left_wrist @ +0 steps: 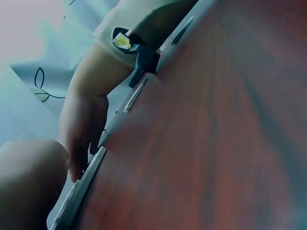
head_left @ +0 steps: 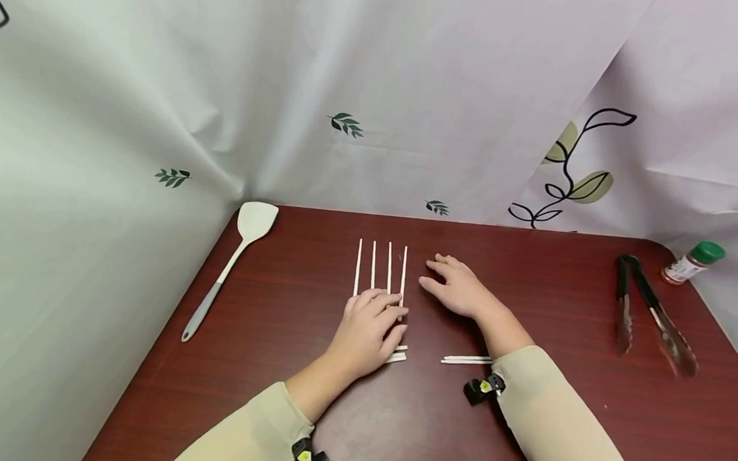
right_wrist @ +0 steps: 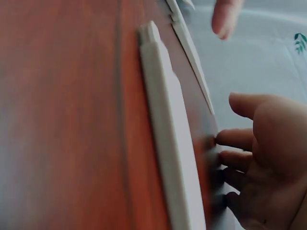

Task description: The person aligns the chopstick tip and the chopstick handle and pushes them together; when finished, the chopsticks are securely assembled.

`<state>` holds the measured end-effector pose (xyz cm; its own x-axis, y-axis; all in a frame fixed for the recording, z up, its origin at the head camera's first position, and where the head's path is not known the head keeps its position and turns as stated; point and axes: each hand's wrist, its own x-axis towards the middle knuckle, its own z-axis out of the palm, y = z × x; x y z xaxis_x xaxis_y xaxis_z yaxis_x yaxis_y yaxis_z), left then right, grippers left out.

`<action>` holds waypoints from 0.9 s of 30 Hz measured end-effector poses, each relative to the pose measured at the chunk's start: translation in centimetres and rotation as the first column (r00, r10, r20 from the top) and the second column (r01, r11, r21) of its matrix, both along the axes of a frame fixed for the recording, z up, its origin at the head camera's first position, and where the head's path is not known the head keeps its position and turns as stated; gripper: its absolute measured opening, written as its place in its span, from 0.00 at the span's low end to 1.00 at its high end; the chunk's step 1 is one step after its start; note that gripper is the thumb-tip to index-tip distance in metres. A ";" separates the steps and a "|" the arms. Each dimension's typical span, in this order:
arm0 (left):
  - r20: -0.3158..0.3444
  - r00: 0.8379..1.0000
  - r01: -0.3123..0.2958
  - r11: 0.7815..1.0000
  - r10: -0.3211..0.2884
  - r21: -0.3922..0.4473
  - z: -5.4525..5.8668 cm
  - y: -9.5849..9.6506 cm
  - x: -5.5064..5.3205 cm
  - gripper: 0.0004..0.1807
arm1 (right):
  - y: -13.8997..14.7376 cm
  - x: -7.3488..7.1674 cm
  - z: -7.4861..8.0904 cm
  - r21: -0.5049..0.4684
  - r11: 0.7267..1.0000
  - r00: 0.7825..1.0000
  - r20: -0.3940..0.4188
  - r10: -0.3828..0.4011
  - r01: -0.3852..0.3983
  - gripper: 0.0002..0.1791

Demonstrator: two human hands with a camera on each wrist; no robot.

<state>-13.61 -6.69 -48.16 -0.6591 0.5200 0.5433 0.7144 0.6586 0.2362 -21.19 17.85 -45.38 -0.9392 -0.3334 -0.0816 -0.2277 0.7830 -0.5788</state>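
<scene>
Several thin white chopsticks (head_left: 373, 265) lie side by side on the dark red table, pointing away from me. My left hand (head_left: 367, 331) lies over their near ends, fingers loosely bent, fingertips at the rightmost chopstick (head_left: 403, 277). Under that palm, more white chopsticks (head_left: 398, 358) lie crosswise, partly hidden. To the right of the row, my right hand (head_left: 458, 288) hovers low with spread fingers and nothing held. In the right wrist view its fingers (right_wrist: 235, 139) are apart from the white chopsticks (right_wrist: 168, 124). Crosswise chopsticks (head_left: 466, 359) also lie beside my right sleeve.
A white spatula with a grey handle (head_left: 204, 309) lies at the left edge. On the right are black-handled tongs (head_left: 658, 313) and a green-capped seasoning bottle (head_left: 687, 266). A patterned white curtain (head_left: 391, 167) hangs behind the table.
</scene>
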 end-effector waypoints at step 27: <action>0.105 0.983 0.142 0.986 -0.151 0.088 -0.3 -2.7 3.2 0.15 | 7.2 6.2 0.4 -0.620 0.744 0.968 0.191 -0.164 0.249 0.21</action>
<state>-10.36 -9.35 -48.46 -0.6373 0.5730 0.5152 0.7683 0.5245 0.3669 -14.96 25.06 -45.03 -0.9886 -0.1465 -0.0349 -0.0021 0.2449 -0.9696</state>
